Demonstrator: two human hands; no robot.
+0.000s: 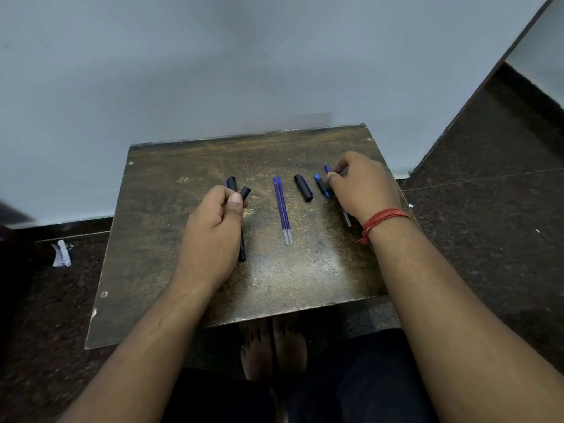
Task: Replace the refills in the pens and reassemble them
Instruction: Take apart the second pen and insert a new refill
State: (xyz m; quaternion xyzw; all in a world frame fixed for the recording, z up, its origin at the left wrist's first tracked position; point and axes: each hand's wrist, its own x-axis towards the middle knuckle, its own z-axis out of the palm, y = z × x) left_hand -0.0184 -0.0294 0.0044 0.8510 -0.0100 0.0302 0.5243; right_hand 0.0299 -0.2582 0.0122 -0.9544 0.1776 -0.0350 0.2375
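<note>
Nearest to me, my left hand is closed around a black pen, its lower end poking out below the palm onto the worn wooden bench; a short black barrel piece sits pinched at the thumb tip, so that grip is shut with both parts in it. In the middle of the bench two blue refills lie side by side, tips pointing away, clear of both hands. Just right of them lies a black cap, then a blue-and-black grip section touching my right hand. That grip is curled shut on a third refill, its blue tip showing beyond the fingers and its clear tail under the wrist.
</note>
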